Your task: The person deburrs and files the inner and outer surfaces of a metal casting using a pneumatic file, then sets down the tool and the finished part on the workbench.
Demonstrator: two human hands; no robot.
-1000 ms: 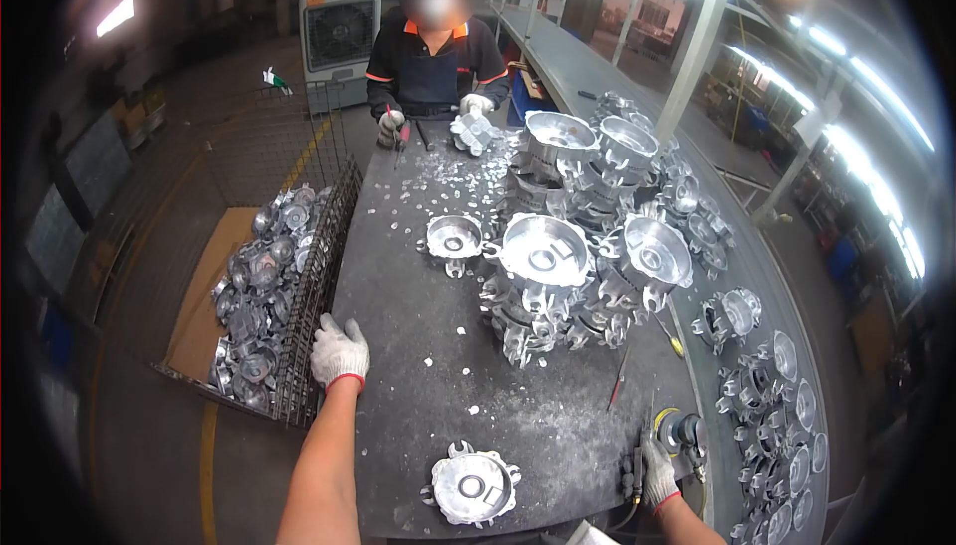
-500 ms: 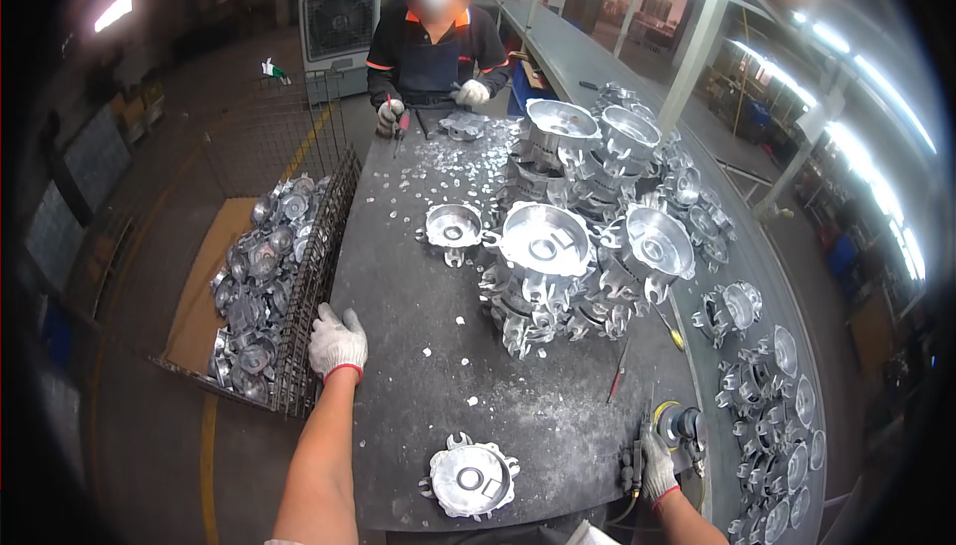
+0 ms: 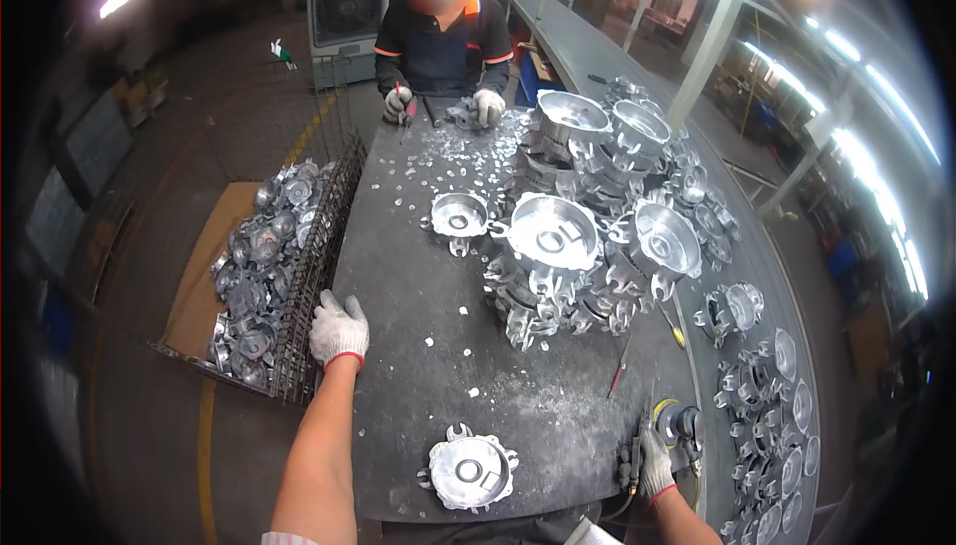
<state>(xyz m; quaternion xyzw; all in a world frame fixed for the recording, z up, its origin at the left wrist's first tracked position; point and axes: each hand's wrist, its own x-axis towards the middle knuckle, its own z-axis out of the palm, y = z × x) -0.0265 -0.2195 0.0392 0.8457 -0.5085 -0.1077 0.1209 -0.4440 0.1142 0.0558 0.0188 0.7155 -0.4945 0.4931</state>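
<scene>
My left hand (image 3: 340,330), in a white knit glove with a red cuff, rests at the table's left edge beside the wire basket. Its thumb stands apart from the fingers, and no object shows in it. At the lower right, my gloved right hand (image 3: 655,460) is closed around the body of an air sander (image 3: 676,424) with a yellow-rimmed round pad. The palm side of that hand is hidden. Between my arms a round cast metal housing (image 3: 470,471) lies on the dark table (image 3: 398,366), its open side up.
Stacked metal housings (image 3: 553,231) stand right of centre, with a single housing (image 3: 459,215) beside them. A wire basket (image 3: 324,236) of castings flanks the table. A conveyor (image 3: 712,361) carries more parts. Across the table, a co-worker (image 3: 438,47) handles a casting. A red-handled tool (image 3: 614,379) lies nearby.
The co-worker's hand on the right side has come down onto the casting before them. The view has shifted slightly. My hands keep nearly the same places.
</scene>
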